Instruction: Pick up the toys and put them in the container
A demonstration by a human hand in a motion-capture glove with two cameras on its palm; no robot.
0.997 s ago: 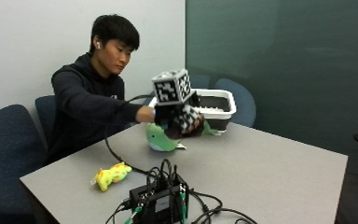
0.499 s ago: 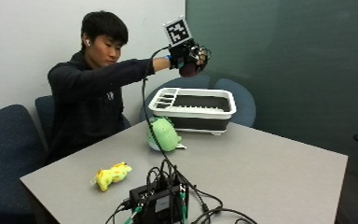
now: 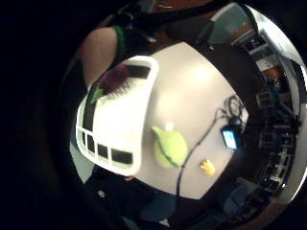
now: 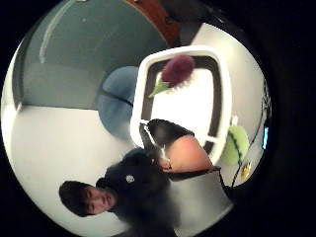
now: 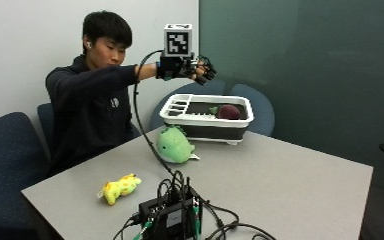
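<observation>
In the outside view my gloved right hand (image 5: 191,69) hangs in the air above the white dish-rack container (image 5: 212,131), fingers relaxed and holding nothing. A dark red plush with a green leaf (image 5: 228,112) lies inside the container, and both palm views show it there (image 3: 114,79) (image 4: 177,70). Just in front of the container (image 3: 148,91) (image 4: 224,98), a round green plush (image 5: 174,145) (image 3: 170,146) (image 4: 236,145) stands on the grey table. A small yellow toy (image 5: 119,188) (image 3: 207,167) lies near the table's front left corner.
A black electronics box with a tangle of cables (image 5: 172,215) sits at the table's front edge, and one cable runs up to my hand. Blue chairs (image 5: 5,160) stand around the table. The container sits close to the far table edge.
My hand carried the dark red plush up from the table to above the container and let it go. The plush now lies inside the container.
</observation>
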